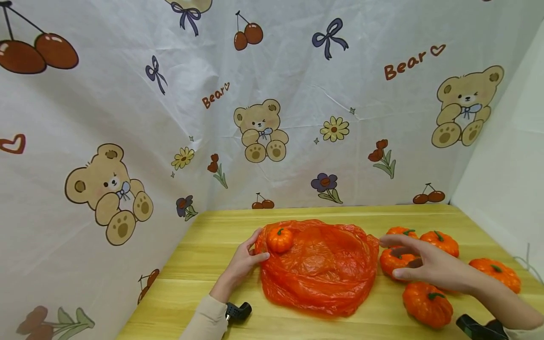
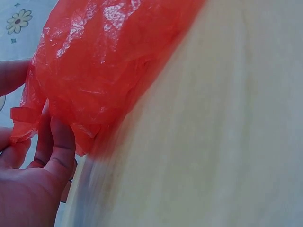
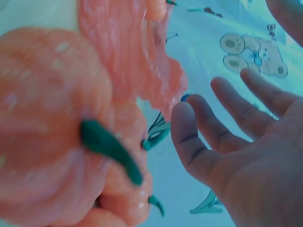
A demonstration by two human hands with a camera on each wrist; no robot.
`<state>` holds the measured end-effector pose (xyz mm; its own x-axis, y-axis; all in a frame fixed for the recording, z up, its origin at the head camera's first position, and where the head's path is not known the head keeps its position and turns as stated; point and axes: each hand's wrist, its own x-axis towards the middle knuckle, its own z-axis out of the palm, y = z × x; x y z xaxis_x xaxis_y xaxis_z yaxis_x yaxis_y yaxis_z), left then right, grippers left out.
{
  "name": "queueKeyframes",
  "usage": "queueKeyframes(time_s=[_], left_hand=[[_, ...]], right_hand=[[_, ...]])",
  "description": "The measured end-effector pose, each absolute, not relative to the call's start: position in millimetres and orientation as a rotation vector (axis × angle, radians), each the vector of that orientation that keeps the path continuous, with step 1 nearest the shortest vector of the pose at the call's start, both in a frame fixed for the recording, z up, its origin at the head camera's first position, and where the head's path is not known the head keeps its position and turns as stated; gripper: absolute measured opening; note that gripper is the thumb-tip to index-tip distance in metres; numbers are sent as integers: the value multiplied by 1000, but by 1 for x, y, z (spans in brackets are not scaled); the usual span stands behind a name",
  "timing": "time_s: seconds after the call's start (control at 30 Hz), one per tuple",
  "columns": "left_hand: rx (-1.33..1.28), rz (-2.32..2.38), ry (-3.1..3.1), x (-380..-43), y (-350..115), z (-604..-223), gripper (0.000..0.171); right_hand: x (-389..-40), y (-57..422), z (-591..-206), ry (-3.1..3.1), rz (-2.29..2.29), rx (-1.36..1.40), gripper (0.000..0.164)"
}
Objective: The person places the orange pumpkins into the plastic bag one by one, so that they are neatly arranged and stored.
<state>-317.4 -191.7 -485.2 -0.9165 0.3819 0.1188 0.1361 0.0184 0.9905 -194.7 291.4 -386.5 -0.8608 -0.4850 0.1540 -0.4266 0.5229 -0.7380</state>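
A red plastic bag [image 1: 318, 293] lies on the table with its wide mouth facing up. Inside, at the back left, sits a small orange pumpkin [image 1: 280, 240] with a green stem. My left hand [image 1: 244, 257] pinches the bag's left rim between thumb and fingers, the crumpled film [image 2: 104, 56] showing close in the left wrist view. To the right of the bag, my right hand [image 1: 433, 264] hovers over the pumpkins, fingers spread and holding nothing. Partly behind it is one pumpkin [image 1: 392, 264]; another pumpkin [image 3: 47, 118] looms large in the right wrist view.
More pumpkins lie on the right: one near the front [image 1: 429, 304], one farther right [image 1: 496, 273] and one behind the hand [image 1: 442, 243]. A patterned cloth [image 1: 293, 85] hangs behind the wooden table [image 1: 187, 283], and a white wall [image 1: 505, 189] stands at the right.
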Motion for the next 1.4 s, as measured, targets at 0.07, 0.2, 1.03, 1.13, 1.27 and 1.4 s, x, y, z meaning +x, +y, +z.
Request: queueKeyframes(time_s=[0.07,0.2,1.03,1.13,1.27,1.4], left_hand=[[547,2007,2108,-318,-192,-485,90],[555,2005,2118,-319,-192,-485,90],[543,2014,2114,-316,-192,-487,89],[544,2012,2116,-316,-192,-486,89],[545,2013,2119,-316,-192,-486,89],[542,2006,2122,-316,-191,-486,88]], right_hand=[[-195,298,-391,2692,-1267,-871,58],[-193,309,-399,2663,-1299,-929,61],[-183,358,-449,2316,-1431,-952,64],[-184,360,-456,2316,-1435,-1003,66],[-182,363,-464,2397,-1356,-978,67],[-181,366,-470,2459,-1240,-918,70]])
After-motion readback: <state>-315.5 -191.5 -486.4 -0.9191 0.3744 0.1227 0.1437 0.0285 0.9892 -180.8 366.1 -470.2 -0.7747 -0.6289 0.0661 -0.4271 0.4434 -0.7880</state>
